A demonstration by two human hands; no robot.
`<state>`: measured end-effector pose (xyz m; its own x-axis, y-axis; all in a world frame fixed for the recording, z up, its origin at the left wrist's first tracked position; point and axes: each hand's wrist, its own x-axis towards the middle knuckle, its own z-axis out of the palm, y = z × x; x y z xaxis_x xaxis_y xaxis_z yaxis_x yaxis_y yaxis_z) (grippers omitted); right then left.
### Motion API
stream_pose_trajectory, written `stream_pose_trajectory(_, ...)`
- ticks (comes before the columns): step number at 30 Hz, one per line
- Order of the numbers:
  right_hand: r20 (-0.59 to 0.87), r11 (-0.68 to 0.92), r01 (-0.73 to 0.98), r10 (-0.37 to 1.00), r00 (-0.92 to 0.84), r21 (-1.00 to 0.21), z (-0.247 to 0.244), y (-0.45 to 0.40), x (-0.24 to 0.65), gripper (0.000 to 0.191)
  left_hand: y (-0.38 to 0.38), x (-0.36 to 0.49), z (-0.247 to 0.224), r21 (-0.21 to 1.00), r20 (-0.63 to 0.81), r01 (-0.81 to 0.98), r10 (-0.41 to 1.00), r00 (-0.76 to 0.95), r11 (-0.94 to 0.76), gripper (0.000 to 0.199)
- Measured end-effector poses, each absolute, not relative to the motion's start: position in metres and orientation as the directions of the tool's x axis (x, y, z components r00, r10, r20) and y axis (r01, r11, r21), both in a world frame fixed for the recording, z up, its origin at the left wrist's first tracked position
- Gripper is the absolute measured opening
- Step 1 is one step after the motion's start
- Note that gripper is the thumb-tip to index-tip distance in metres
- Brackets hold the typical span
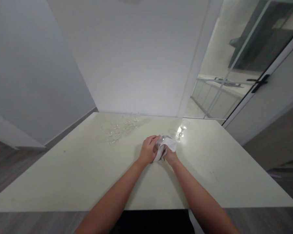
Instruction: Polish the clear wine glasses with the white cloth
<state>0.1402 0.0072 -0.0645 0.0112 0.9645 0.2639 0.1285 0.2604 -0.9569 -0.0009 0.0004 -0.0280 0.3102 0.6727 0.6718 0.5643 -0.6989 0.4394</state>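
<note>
A clear glass (161,139) is held over the middle of the table, tilted, between my two hands. My left hand (148,150) curls its fingers around the left side of the glass. On the other side, my right hand (171,156) grips a white cloth (169,143) that is pressed against the glass and drapes down between the hands. The cloth covers most of the right fingers and part of the glass, so its stem or foot cannot be made out.
Several clear stemmed glasses (116,130) stand grouped at the table's back left. A single stemmed glass (181,131) stands just beyond my right hand. The white table (88,182) meets a wall (141,65) at the back; a glazed door (234,71) is at the right.
</note>
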Motion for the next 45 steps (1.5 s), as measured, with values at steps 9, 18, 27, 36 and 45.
stream_pose_trajectory(9, 0.321, 0.339, -0.119, 0.936, 0.148, -0.933, -0.059, 0.007, 0.152, 0.058, 0.003, 0.001, -0.038, 0.674, 0.585, 0.352, 0.761, 0.281, -0.649, 0.073)
stream_pose_trajectory(18, 0.393, 0.388, -0.094, 0.919, -0.036, -0.917, -0.028, -0.002, 0.139, 0.044, 0.007, 0.004, -0.046, 0.778, 0.607, 0.092, 0.781, 0.144, -0.622, 0.072)
stream_pose_trajectory(27, 0.447, 0.447, 0.006, 0.894, 0.045, -0.895, -0.043, 0.006, 0.15, 0.045, -0.001, -0.012, -0.018, 0.644, 0.479, 0.404, 0.754, 0.449, -0.65, 0.072)
stream_pose_trajectory(36, 0.434, 0.434, 0.043, 0.88, 0.191, -0.9, -0.053, 0.013, 0.155, 0.031, 0.002, -0.01, -0.019, 0.671, 0.35, 0.493, 0.822, 0.449, -0.555, 0.048)
stream_pose_trajectory(45, 0.384, 0.401, -0.027, 0.891, 0.243, -0.916, -0.059, 0.016, 0.151, 0.027, 0.005, -0.015, -0.02, 0.478, 0.426, 0.637, 0.794, 0.433, -0.604, 0.041)
